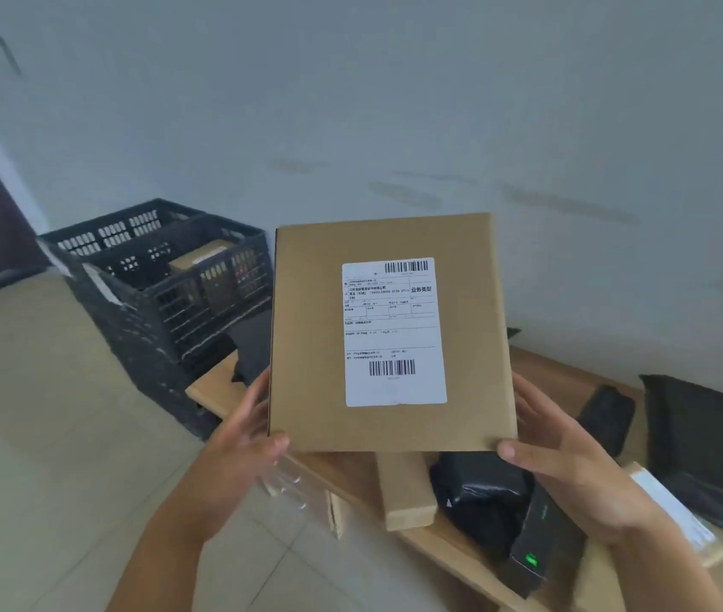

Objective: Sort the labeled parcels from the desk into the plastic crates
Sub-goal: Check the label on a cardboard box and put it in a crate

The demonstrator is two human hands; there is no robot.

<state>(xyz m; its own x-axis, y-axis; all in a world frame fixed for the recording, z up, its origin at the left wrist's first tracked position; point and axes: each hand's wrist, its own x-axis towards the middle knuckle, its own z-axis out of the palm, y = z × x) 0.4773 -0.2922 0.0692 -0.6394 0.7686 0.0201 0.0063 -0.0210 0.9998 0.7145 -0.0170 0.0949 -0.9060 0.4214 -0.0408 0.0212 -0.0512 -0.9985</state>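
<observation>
Both hands, left hand [245, 439] and right hand [571, 461], pinching flat cardboard parcel [390, 333] by lower corners above desk [474, 549]; could slip before reaching black crate [161, 276] left of desk

a: what's holding everything up?
b: a light wooden desk [353, 472], plus the pale tiled floor [42, 435] to the left of the left hand's fingers [258, 406].
a: what lies on the desk?
b: below the right hand's fingers [527, 401], a narrow cardboard box [408, 492], a black plastic-wrapped parcel [479, 492] and a dark device with a green light [540, 545]. to their right, a small black packet [607, 417] and a large black mailer bag [704, 448].
a: and the floor?
b: black plastic crates [152, 276] stand on it, up and left of the left fingers, touching the desk's end.
</observation>
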